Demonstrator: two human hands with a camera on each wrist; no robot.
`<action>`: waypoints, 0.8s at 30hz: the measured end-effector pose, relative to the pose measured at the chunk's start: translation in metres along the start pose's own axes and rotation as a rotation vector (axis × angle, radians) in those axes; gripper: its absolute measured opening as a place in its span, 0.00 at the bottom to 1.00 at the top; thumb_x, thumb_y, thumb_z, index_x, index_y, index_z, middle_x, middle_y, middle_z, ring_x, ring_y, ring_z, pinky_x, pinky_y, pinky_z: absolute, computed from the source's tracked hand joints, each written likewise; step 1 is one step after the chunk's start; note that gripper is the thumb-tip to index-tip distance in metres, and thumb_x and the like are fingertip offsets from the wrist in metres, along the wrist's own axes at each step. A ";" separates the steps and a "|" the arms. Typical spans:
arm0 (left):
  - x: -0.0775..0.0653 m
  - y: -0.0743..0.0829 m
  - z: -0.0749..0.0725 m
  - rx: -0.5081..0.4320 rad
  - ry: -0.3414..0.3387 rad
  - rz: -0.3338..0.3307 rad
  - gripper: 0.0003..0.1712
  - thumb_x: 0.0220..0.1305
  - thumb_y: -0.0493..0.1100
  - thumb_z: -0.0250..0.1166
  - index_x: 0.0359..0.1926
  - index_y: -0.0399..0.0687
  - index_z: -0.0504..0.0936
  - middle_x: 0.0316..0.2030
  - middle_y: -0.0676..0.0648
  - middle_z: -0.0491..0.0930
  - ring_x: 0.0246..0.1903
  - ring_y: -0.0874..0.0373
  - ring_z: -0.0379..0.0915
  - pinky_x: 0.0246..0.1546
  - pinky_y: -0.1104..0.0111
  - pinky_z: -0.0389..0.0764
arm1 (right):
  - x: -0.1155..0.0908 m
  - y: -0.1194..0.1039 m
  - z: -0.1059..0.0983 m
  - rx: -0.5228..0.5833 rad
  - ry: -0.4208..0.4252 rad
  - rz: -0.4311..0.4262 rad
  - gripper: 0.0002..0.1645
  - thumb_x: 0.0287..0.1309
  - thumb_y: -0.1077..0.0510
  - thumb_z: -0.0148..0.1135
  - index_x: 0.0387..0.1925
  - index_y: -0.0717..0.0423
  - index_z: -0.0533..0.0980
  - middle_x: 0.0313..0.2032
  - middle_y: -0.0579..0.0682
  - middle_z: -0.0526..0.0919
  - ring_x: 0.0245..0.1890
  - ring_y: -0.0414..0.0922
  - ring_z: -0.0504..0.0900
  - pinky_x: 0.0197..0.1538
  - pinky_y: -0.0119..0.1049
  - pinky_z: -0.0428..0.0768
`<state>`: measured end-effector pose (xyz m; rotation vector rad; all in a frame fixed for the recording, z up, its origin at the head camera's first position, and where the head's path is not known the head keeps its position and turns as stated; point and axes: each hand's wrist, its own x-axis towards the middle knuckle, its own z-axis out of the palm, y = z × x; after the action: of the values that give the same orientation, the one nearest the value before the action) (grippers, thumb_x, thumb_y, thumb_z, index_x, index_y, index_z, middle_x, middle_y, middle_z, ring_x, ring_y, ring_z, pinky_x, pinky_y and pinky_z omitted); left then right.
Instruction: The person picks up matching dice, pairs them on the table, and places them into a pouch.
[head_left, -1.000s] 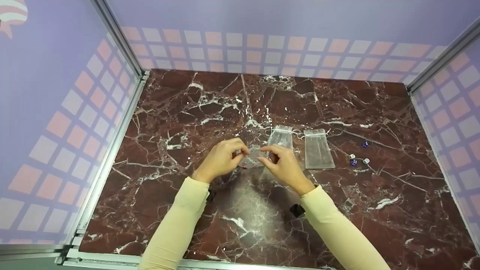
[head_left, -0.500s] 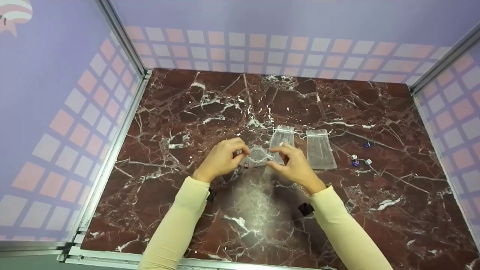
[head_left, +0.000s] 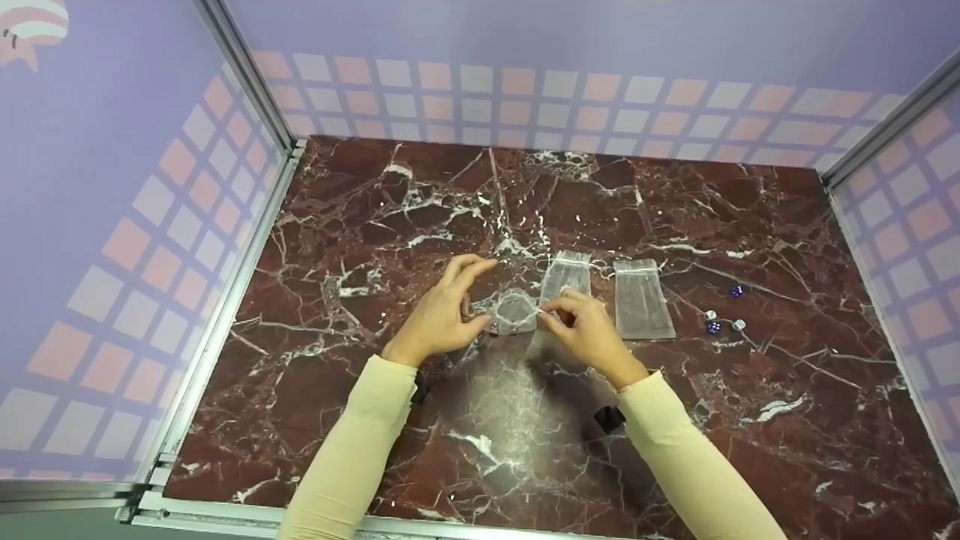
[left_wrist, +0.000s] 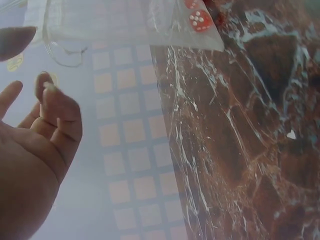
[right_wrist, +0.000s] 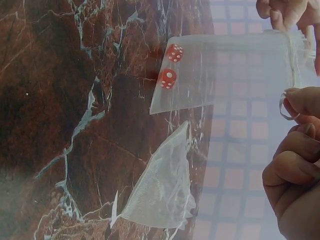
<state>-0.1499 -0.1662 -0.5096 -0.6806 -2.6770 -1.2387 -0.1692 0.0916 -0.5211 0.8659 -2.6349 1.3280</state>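
A small sheer white drawstring bag [head_left: 516, 309] is held up off the table between the hands, mouth upward. Two red dice [right_wrist: 168, 78] lie in its bottom corner. Thumb and forefinger of my right hand [head_left: 589, 330] pinch the drawstring loop [right_wrist: 283, 107] at one side of the mouth. On the other side, my left hand [head_left: 444, 313] has its thumb and fingers parted beside the mouth, nothing between them. A loose string end [left_wrist: 70, 64] dangles near those fingers in the left wrist view.
Two more sheer bags lie on the marble-patterned table [head_left: 360, 420]: one bag [head_left: 566, 271] partly behind my right hand, another bag [head_left: 643, 304] to its right. Farther right are blue dice [head_left: 713, 327] and white dice [head_left: 739, 325]. Patterned panels [head_left: 525, 45] enclose the back and sides.
My left fingers have opened and let go of the bag's mouth. My right hand moved slightly right, then closed its pinch on the string.
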 end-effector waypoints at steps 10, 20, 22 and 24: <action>0.003 -0.011 -0.001 0.145 -0.172 -0.110 0.18 0.68 0.47 0.65 0.56 0.46 0.81 0.60 0.48 0.72 0.40 0.55 0.78 0.44 0.60 0.80 | 0.006 0.000 0.000 -0.015 -0.004 0.041 0.03 0.57 0.66 0.69 0.34 0.64 0.84 0.23 0.42 0.71 0.22 0.39 0.67 0.24 0.30 0.67; 0.007 -0.020 -0.013 0.121 -0.162 -0.093 0.09 0.72 0.45 0.61 0.40 0.45 0.84 0.39 0.52 0.80 0.38 0.57 0.76 0.45 0.62 0.78 | 0.020 0.006 -0.004 -0.013 -0.011 0.032 0.03 0.60 0.65 0.67 0.33 0.63 0.83 0.23 0.44 0.72 0.21 0.39 0.68 0.23 0.30 0.68; 0.008 -0.023 -0.018 0.120 -0.150 -0.096 0.11 0.72 0.47 0.60 0.38 0.46 0.84 0.36 0.53 0.79 0.34 0.58 0.75 0.41 0.63 0.78 | 0.023 0.008 -0.007 -0.036 -0.008 0.019 0.04 0.60 0.64 0.67 0.33 0.63 0.84 0.23 0.44 0.72 0.21 0.39 0.68 0.24 0.31 0.68; 0.009 -0.027 -0.023 0.113 -0.137 -0.100 0.12 0.72 0.48 0.60 0.35 0.47 0.84 0.32 0.53 0.78 0.31 0.59 0.72 0.38 0.63 0.77 | 0.026 0.010 -0.009 -0.069 -0.004 -0.002 0.04 0.60 0.63 0.67 0.32 0.62 0.84 0.22 0.45 0.72 0.21 0.40 0.68 0.25 0.33 0.68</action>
<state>-0.1720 -0.1951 -0.5105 -0.6452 -2.8998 -1.0893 -0.1982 0.0916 -0.5150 0.8629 -2.6641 1.2276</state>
